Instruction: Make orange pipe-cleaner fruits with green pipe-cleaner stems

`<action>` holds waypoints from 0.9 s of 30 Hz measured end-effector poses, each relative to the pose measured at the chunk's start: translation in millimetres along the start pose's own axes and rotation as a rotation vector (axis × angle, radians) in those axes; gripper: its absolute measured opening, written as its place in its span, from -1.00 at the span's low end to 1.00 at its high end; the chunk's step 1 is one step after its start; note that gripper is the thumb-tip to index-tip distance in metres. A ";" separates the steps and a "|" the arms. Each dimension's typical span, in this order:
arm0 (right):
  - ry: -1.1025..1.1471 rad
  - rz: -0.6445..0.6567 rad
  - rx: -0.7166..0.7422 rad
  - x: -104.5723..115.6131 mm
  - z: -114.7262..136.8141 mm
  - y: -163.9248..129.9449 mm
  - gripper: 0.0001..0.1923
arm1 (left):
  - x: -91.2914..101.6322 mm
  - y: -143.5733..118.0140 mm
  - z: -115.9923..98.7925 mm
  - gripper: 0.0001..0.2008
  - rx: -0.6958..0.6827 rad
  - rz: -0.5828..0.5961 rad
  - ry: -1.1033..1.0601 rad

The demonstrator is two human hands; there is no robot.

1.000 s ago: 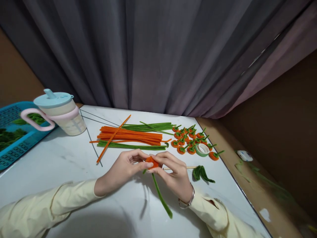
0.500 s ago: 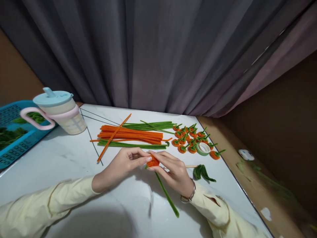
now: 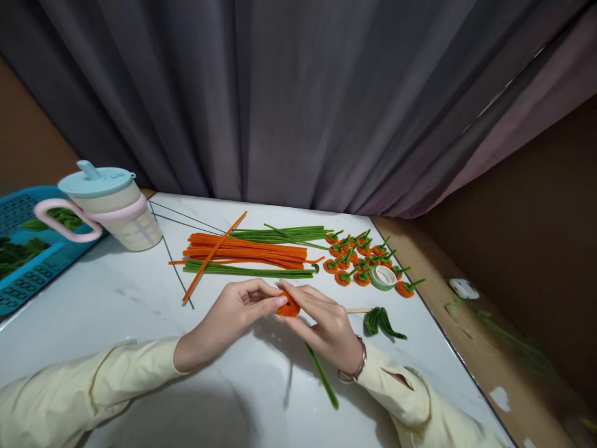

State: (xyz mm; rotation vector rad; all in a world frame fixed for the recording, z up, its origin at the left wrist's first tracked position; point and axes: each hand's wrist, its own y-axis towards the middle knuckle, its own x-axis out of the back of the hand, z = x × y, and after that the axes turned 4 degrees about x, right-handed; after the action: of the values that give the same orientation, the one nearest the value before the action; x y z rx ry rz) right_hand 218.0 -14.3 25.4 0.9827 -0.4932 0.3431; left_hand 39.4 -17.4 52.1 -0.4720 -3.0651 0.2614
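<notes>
Orange coil (image 3: 288, 307) | between both grips' fingertips (green stem (image 3: 321, 377) trailing below)

White marble-look table (image 3: 140, 298) strewn with craft supplies

Mid-frame lie bundled orange pipe cleaners (image 3: 247, 250) and green pipe cleaners (image 3: 280, 235); right of them, small orange pumpkins (image 3: 357, 261) beside a tape roll (image 3: 383, 277), with a folded green piece (image 3: 382, 322) lower right. A lidded cup (image 3: 109, 208) stands upper left by a blue basket (image 3: 25, 274).

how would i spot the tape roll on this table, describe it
On the white marble table, look at the right edge where small orange pipe-cleaner pumpkins cluster. The green tape roll lies flat among them: the only smooth hollow ring, with a white core.
</notes>
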 end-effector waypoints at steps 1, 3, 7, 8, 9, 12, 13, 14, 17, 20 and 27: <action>0.012 0.004 -0.011 0.7 0.7 0.5 -0.43 | 0.3 0.2 0.2 -0.85 -0.002 0.001 0.002; 0.029 0.016 -0.033 2.0 1.8 1.4 -0.47 | 1.0 0.4 1.0 -0.85 -0.007 0.003 0.013; 0.045 0.019 -0.053 2.0 2.6 1.5 -0.48 | 1.8 0.1 2.7 -0.84 -0.012 0.008 0.033; 0.048 0.013 -0.057 1.4 2.5 1.3 -0.48 | 1.9 -0.1 3.0 -0.83 -0.011 0.008 0.036; 0.050 0.008 -0.062 0.7 2.3 1.0 -0.48 | 1.9 -0.3 3.4 -0.83 -0.010 0.007 0.037; 0.060 -0.007 -0.084 -1.5 1.8 -0.1 -0.50 | 1.4 -0.5 4.9 -0.81 -0.005 0.005 0.037; 0.065 -0.010 -0.092 -2.1 1.8 -0.5 -0.51 | 1.0 -0.5 5.6 -0.81 -0.003 0.006 0.037; 0.072 -0.013 -0.101 -2.5 1.8 -0.8 -0.52 | 0.7 -0.5 6.2 -0.80 -0.003 0.007 0.038; 0.088 -0.020 -0.139 -2.9 2.5 -1.4 -0.57 | -0.3 -0.8 6.9 -0.80 -0.004 0.008 0.040; 0.087 -0.025 -0.171 -2.4 3.8 -0.6 -0.58 | -0.6 -1.3 5.4 -0.79 0.004 0.012 0.020; -0.071 -0.056 -0.060 -1.6 5.4 2.7 -0.71 | 0.3 0.9 8.7 -0.61 0.090 0.021 -0.114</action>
State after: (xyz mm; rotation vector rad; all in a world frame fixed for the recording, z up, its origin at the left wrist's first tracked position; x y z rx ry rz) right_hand 214.0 -17.7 28.9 0.9515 -0.5366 0.2421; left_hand 38.8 -17.8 43.3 -0.5025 -3.1423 0.4392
